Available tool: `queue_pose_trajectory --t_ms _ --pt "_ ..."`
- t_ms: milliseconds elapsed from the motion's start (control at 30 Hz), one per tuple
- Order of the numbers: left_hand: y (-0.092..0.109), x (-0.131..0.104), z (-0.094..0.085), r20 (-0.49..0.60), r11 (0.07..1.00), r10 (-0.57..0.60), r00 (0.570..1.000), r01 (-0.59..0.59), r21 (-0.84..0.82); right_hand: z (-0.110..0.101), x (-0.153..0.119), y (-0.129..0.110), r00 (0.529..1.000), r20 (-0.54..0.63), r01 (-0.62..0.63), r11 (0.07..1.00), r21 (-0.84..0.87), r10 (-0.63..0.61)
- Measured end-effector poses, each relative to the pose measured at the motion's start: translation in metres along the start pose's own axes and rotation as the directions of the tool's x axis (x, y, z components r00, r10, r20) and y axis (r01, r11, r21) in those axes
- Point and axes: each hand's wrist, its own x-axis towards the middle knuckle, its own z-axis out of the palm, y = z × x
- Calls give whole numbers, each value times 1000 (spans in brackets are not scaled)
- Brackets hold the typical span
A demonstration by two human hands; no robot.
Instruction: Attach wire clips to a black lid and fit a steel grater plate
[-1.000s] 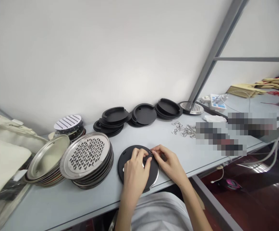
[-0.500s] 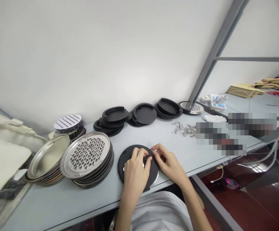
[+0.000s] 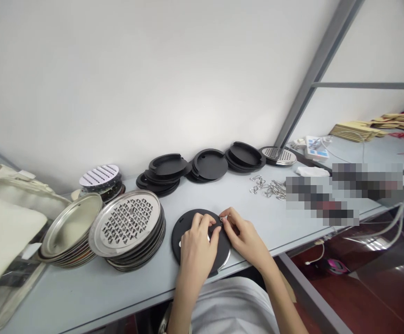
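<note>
Right hand [image 3: 246, 237] pinches a small metal piece [image 3: 221, 218] at the far right edge of the black disc [image 3: 180, 229], which lies on the grey tabletop [image 3: 253, 211] in front of me; with so little to grip, it could spring from my fingertips. Left hand [image 3: 197, 248] rests across the disc, thumb and fingers curled, whether closed on anything I cannot tell; uneven pressure might skid it on that smooth surface. Disc matte, round, bright-rimmed at lower right; wire pieces [image 3: 274, 190] beyond, shiny, bent, tangled.
</note>
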Motion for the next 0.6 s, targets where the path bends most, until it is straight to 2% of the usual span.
queue_pose_trajectory --t_ms 600 --pt "0 2 2 -6 1000 -29 1000 29 -6 5 -1 4 998 -58 26 991 -128 -34"
